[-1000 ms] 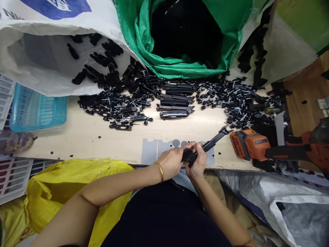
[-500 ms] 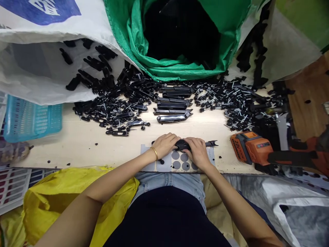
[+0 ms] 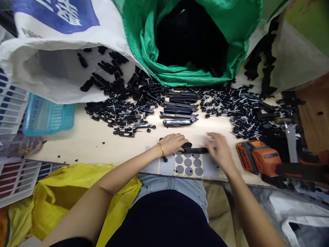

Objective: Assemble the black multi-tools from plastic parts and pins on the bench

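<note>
A long black plastic arm with a rounded joint (image 3: 199, 150) lies across the front of the table. My left hand (image 3: 174, 143) is closed on its left end, fingers hiding that part of it. At its right end is my right hand (image 3: 218, 145), smeared by motion, so I cannot tell whether its fingers hold anything. Beneath the arm lies a sheet with grey round stickers (image 3: 189, 171). Farther back, several similar black arms (image 3: 179, 122) are lined up in a stack of rows.
Heaps of small black parts with metal pins lie at left (image 3: 115, 108) and right (image 3: 246, 109). An orange cordless drill (image 3: 266, 157) rests at right. Behind are a green sack (image 3: 164, 77) and a white sack (image 3: 15, 51); a blue basket (image 3: 48, 118) stands left.
My right hand has shifted right, away from the middle of the black arm, exposing more of it. My left hand stays on its left end. The whole view has shifted slightly.
</note>
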A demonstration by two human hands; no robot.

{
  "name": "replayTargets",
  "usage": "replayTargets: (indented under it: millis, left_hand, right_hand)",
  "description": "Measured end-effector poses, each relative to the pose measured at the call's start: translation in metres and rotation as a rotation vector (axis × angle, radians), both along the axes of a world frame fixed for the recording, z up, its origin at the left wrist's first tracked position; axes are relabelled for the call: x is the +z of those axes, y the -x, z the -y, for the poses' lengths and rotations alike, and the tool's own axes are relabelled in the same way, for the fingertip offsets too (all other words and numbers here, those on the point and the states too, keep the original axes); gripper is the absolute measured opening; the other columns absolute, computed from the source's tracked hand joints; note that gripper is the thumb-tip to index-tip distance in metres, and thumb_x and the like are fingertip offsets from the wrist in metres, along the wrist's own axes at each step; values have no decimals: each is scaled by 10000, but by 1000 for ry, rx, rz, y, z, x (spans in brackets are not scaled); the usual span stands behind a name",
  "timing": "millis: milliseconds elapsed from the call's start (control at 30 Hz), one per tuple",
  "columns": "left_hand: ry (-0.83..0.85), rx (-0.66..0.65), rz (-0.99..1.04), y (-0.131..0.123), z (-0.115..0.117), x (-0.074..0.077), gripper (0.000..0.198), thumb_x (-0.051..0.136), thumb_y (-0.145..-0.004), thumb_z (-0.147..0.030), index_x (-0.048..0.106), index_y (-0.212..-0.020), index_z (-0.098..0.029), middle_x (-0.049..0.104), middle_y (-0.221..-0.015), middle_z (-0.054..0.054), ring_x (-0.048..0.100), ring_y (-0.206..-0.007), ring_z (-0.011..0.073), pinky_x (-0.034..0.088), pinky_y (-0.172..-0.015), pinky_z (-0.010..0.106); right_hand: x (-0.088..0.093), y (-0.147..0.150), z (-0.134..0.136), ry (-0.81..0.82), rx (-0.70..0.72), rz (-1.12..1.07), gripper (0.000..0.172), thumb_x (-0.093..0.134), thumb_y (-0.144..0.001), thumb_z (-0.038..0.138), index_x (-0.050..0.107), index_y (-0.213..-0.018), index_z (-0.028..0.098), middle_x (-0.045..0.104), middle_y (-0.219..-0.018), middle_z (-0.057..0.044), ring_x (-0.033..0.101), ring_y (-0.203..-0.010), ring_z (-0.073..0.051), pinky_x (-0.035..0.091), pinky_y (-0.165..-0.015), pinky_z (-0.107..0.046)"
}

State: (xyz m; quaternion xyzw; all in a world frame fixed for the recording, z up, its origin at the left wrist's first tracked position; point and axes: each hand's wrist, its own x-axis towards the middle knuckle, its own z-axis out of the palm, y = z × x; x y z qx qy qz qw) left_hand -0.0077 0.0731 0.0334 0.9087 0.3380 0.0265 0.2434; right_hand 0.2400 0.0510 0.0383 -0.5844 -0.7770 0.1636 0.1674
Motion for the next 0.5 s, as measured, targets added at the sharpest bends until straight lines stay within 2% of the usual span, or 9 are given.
replayTargets:
  millis: [67,133,200,267,367,500]
  left_hand:
    - [4,-24,-4,-5,-4,2,352,551,-851,-280,502,-1177,-157,581,-1069,103,541,-1027,227,434,-860,336]
    - [-8,-52,15,-8,-3,7,441,572,-826,-264,466,-1235,-136,575,-1108,119,533,-1047,236,416,-904,349]
    - [-42,-72,83,-8,4,14,520,568,-802,-226,417,-1288,-121,555,-1172,135,512,-1080,241,389,-951,368]
    - [-92,-52,165,-1,15,21,499,523,-800,-181,424,-1285,-113,544,-1199,141,499,-1093,236,383,-961,377]
    - [-161,126,214,25,29,24,361,452,-818,-118,525,-1171,-114,594,-1094,123,529,-1024,212,425,-895,358]
    - [-252,559,213,84,27,19,255,422,-824,-72,604,-994,-122,632,-938,87,569,-908,180,458,-842,325]
  right_hand:
    - [2,-23,-21,-59,-282,176,345,482,-823,260,563,-1105,79,531,-1002,-239,474,-941,-323,367,-750,-458]
    - [2,-33,-45,-28,-461,342,310,476,-800,210,604,-1043,65,496,-983,-267,446,-900,-321,332,-649,-417]
    - [3,-30,-68,21,-485,401,292,455,-805,190,630,-1022,102,483,-988,-247,431,-863,-284,281,-592,-371]
    - [4,-22,-89,48,-459,365,286,455,-815,198,650,-1015,141,483,-968,-198,420,-808,-233,247,-584,-355]
    - [7,-17,-110,68,-498,284,275,489,-805,224,685,-982,148,487,-899,-141,390,-712,-167,232,-593,-359]
    - [8,-32,-115,1,-513,287,338,498,-802,216,666,-1076,112,531,-890,-168,416,-724,-187,239,-609,-358]
